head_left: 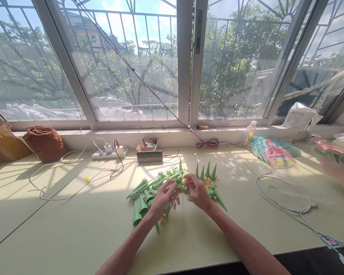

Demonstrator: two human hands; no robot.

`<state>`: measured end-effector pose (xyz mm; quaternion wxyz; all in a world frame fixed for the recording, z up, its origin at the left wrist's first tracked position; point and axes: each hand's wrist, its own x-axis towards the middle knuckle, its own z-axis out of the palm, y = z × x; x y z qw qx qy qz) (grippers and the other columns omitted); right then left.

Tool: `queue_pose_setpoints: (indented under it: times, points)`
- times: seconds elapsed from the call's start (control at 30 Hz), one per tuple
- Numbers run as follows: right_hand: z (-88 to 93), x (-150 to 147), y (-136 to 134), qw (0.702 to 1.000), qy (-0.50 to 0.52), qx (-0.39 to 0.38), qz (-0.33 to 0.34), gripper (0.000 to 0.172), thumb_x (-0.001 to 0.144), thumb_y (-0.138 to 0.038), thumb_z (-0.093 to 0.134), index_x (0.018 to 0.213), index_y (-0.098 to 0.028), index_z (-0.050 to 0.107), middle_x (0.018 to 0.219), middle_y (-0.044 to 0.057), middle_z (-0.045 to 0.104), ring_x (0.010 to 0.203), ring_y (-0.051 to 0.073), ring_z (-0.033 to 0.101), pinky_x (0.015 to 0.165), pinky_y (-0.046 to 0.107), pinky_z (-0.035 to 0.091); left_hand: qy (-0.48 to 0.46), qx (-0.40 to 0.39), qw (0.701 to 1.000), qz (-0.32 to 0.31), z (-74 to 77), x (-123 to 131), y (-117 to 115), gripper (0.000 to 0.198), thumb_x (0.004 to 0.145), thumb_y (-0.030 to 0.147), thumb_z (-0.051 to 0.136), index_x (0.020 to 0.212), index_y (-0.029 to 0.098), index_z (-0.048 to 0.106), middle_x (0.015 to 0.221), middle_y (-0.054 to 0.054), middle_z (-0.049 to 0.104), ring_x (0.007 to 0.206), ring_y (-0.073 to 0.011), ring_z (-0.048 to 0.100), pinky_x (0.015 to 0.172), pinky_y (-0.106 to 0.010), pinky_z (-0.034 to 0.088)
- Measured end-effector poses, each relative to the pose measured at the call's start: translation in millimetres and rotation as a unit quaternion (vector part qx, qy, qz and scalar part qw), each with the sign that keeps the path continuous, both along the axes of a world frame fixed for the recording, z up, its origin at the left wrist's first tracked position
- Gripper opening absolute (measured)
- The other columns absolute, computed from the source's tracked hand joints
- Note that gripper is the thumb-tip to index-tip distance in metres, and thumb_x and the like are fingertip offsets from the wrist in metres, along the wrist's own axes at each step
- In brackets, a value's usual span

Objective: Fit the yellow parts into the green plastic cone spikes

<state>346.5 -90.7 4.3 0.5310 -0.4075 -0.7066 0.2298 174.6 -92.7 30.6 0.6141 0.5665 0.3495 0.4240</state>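
Near the middle of the table, my left hand [164, 198] holds a green cone-shaped piece [178, 183], its round open end turned toward the camera. My right hand [197, 191] is just to the right, fingers pinched together close to that end; what they hold, if anything, is too small to make out. Many green cones [143, 205] lie and stand to the left of and around my left hand. Behind my right hand several green cones [208, 170] stand upright among small yellow pieces [213, 178]. Another green cone [220, 199] lies tilted beside my right wrist.
A phone [149, 156] leans on a small box [153, 143] at the back. A power strip [109, 153] and cables are left. Packaged pink and teal items [278, 152], a bottle [250, 133] and coiled cable [283, 204] are right. Another person's hand [336, 172] enters far right.
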Motion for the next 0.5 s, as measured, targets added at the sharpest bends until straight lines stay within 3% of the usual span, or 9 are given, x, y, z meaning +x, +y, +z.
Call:
queue_pose_setpoints:
  times: [0.5]
  points:
    - [0.2,0.5,0.5,1.000,0.017,-0.001,-0.002,0.018,0.099,-0.030,0.040,0.105,-0.019,0.052,0.067,-0.003,0.047,0.054,0.011,0.045,0.052,0.021,0.037,0.046,0.087,0.995,-0.035,-4.4,0.5,-0.8,0.039,0.090,0.048,0.055,0.116,0.020,0.049,0.083,-0.001,0.055,0.054,-0.0137,0.064,0.038,-0.021,0.050]
